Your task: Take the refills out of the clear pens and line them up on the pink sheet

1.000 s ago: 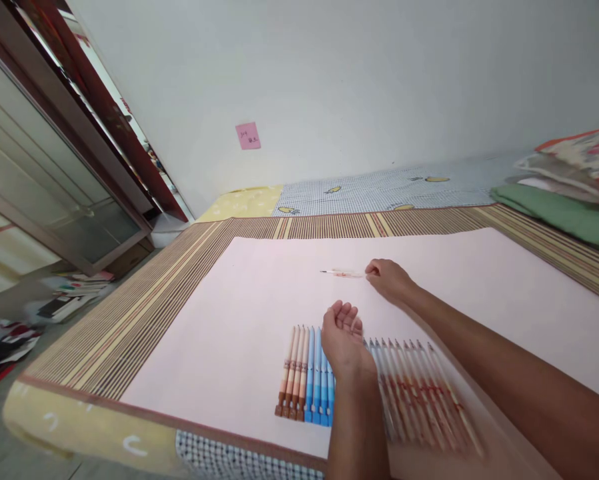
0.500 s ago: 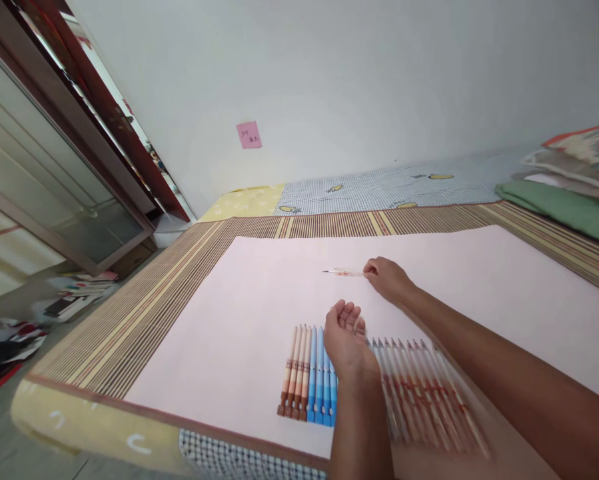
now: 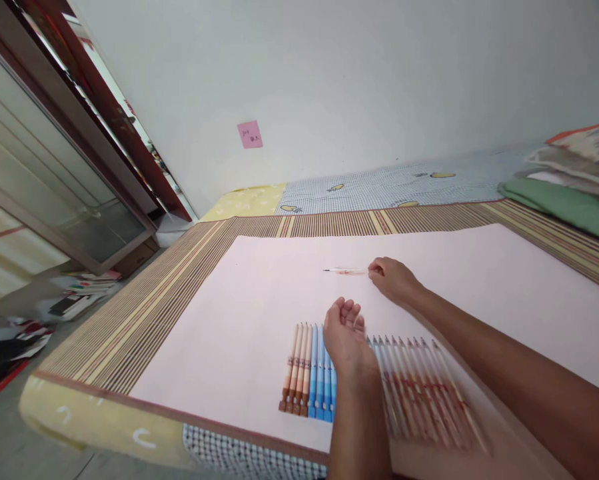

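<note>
A large pale pink sheet lies on a striped mat. My right hand reaches out over the sheet and pinches the end of a thin clear pen that lies flat, tip pointing left. My left hand hovers palm up with curled fingers over a row of pens; I cannot make out anything in it. Left of that hand lie several brown-and-peach pens and blue pens. To its right lies a row of clear pens with red print, partly under my right forearm.
The striped mat covers a bed with a checked and yellow sheet. Folded green and patterned bedding sits at the far right. A glass-door cabinet stands at the left, with books and clutter on the floor. A pink note sticks to the wall.
Almost nothing has moved; my right hand stays at the end of the clear pen and my left hand keeps its place. The view has shifted slightly.
</note>
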Tool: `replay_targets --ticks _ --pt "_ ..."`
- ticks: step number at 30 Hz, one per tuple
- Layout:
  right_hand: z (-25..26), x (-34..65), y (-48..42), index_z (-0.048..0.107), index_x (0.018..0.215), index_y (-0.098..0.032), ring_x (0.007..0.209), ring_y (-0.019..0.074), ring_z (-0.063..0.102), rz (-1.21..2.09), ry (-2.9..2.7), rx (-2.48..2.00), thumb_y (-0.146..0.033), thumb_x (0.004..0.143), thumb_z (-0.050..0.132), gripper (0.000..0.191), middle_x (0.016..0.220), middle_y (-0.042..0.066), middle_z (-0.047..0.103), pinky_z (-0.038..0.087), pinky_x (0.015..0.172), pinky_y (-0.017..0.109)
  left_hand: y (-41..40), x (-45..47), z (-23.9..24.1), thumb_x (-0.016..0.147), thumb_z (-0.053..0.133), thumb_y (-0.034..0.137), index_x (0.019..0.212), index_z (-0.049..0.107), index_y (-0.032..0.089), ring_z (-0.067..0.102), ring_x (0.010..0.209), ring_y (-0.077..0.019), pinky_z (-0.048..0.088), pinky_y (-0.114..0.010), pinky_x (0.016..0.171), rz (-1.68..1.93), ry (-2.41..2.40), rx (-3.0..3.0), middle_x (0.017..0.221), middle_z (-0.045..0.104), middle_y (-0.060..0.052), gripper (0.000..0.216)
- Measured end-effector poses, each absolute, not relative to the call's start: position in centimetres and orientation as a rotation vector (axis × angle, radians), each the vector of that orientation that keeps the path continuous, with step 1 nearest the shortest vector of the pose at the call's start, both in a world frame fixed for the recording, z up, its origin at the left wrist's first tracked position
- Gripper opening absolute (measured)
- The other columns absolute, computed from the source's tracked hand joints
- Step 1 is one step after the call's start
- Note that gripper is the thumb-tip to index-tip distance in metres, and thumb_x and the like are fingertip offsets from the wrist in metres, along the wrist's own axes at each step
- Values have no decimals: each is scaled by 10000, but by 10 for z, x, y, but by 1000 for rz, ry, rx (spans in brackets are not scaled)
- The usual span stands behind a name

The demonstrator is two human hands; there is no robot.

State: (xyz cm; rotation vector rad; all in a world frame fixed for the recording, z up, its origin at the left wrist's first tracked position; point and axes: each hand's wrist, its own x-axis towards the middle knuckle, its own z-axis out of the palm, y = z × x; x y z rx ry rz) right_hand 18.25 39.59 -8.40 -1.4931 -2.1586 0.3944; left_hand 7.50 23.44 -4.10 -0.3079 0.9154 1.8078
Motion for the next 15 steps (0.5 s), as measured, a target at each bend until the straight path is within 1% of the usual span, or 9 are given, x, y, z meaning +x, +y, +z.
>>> replay_targets --ticks 4,7,9,12,13,14,15 --pt "-77 214 374 674 861 -202 816 199 635 455 -2109 -1480 -261 807 570 131 906 58 723 444 731 295 233 68 -42 882 581 140 859 665 123 614 623 -86 433 -179 566 1860 897 -276 769 625 -40 89" --pt "-69 251 332 675 868 -239 835 221 654 528 -2010 -1411 -342 806 585 150 912 54 729 479 778 331 230 60 -42 867 595 139 875 665 126 594 603 -79 418 -173 559 1905 889 -262 745 610 -26 71" --pt "-63 279 290 680 888 -281 818 236 661 581 -1919 -1425 -432 813 600 187 885 45 728 497 746 344 228 55 -40 864 595 151 893 665 127 593 603 -80 411 -175 557 1937 908 -249 745 608 -24 79" --pt "-58 318 217 684 833 -328 752 241 652 666 -1844 -1497 -562 791 625 245 824 36 715 510 685 345 221 50 -30 861 592 177 915 659 130 588 609 -79 397 -178 562 2020 958 -175 744 605 -16 98" --pt "-60 328 192 679 785 -331 721 236 645 737 -1843 -1503 -595 787 612 273 780 31 702 511 657 337 216 49 -24 861 588 185 921 656 130 583 614 -78 391 -178 564 2063 966 -116 743 605 -14 106" --pt "-64 337 168 670 739 -324 676 225 630 882 -1890 -1498 -611 791 601 300 722 26 678 508 624 323 210 49 -17 857 585 190 924 654 131 576 618 -79 386 -179 566 2108 966 -41 744 606 -13 113" --pt "-71 345 144 654 681 -309 599 208 596 1074 -1961 -1482 -617 800 587 337 651 21 645 485 553 304 203 50 -8 847 585 192 923 654 132 570 623 -81 386 -182 571 2149 958 48 745 609 -13 119"
